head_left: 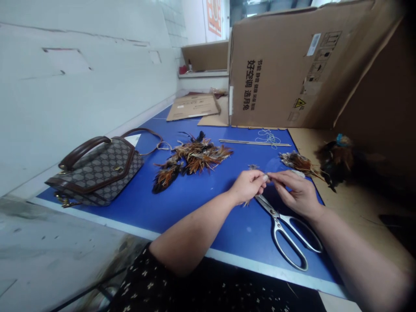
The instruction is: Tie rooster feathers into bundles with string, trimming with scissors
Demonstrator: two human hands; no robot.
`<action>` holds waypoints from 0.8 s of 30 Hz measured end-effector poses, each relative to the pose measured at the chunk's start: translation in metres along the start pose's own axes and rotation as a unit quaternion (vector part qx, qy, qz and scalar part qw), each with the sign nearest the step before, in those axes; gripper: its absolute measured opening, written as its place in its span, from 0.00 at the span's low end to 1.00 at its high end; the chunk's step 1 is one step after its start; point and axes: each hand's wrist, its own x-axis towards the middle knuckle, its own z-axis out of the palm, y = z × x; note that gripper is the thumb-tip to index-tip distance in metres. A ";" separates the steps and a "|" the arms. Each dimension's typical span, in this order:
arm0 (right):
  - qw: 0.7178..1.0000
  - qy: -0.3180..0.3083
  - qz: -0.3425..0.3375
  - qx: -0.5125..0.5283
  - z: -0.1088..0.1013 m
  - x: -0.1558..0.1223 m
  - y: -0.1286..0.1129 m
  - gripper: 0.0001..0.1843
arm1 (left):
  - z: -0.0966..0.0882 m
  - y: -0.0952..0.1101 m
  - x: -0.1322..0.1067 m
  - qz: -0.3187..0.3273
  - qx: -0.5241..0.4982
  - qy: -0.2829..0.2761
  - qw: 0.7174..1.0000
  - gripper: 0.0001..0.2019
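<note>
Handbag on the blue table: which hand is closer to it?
Left. The left hand is right of the handbag, past the feather pile; the right hand is even farther right.

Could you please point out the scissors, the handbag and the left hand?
Scissors [274,215], head view, on the pivot.
Handbag [103,170], head view, on the front flap.
Left hand [246,185], head view, on its back.

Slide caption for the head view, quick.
Left hand and right hand meet near scissors, feathers and handbag on a blue table.
</note>
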 end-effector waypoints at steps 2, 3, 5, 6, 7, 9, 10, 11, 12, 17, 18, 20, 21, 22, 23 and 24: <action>0.998 0.046 0.011 -0.041 -0.007 0.001 0.011 0.17 | -0.001 0.001 0.000 0.014 0.002 0.008 1.000 0.19; 0.995 0.076 0.022 -0.066 -0.012 0.001 0.018 0.17 | -0.002 0.001 0.001 0.019 0.003 0.015 1.000 0.19; 0.985 0.108 0.049 -0.122 -0.023 0.002 0.035 0.17 | -0.003 -0.001 0.002 0.027 0.004 0.030 0.999 0.19; 0.980 0.097 0.069 -0.158 -0.029 0.001 0.044 0.16 | -0.004 -0.002 0.004 0.029 0.003 0.037 0.999 0.19; 0.973 0.079 0.092 -0.195 -0.035 0.001 0.053 0.14 | -0.005 -0.002 0.005 0.030 0.003 0.044 0.999 0.18; 0.952 0.037 0.162 -0.258 -0.045 0.000 0.068 0.12 | -0.006 -0.004 0.007 0.031 0.004 0.058 0.998 0.18; 0.940 0.019 0.196 -0.279 -0.049 -0.001 0.074 0.11 | -0.007 -0.004 0.007 0.032 0.004 0.063 0.997 0.18; 0.930 0.007 0.222 -0.293 -0.051 -0.001 0.078 0.11 | -0.007 -0.004 0.008 0.032 0.005 0.067 0.997 0.18; 0.924 0.000 0.237 -0.300 -0.052 -0.002 0.081 0.11 | -0.007 -0.004 0.008 0.032 0.007 0.069 0.997 0.18; 0.931 -0.015 0.205 -0.301 -0.044 -0.004 0.090 0.14 | -0.006 -0.002 0.006 0.037 0.006 0.072 0.997 0.20; 0.931 -0.023 0.197 -0.305 -0.042 -0.005 0.092 0.14 | -0.006 -0.002 0.006 0.039 0.004 0.072 0.997 0.20; 0.929 -0.045 0.187 -0.317 -0.038 -0.007 0.099 0.15 | -0.006 -0.002 0.006 0.042 0.002 0.072 0.997 0.21; 0.927 -0.059 0.186 -0.321 -0.037 -0.008 0.103 0.16 | -0.006 -0.002 0.006 0.042 0.002 0.071 0.997 0.21; 0.926 -0.072 0.185 -0.322 -0.036 -0.008 0.106 0.16 | -0.006 -0.002 0.006 0.042 0.002 0.071 0.997 0.21; 0.925 -0.083 0.185 -0.322 -0.036 -0.009 0.109 0.16 | -0.006 -0.003 0.006 0.041 0.002 0.070 0.997 0.21; 0.924 -0.092 0.186 -0.321 -0.035 -0.009 0.112 0.16 | -0.006 -0.003 0.006 0.039 0.003 0.069 0.997 0.21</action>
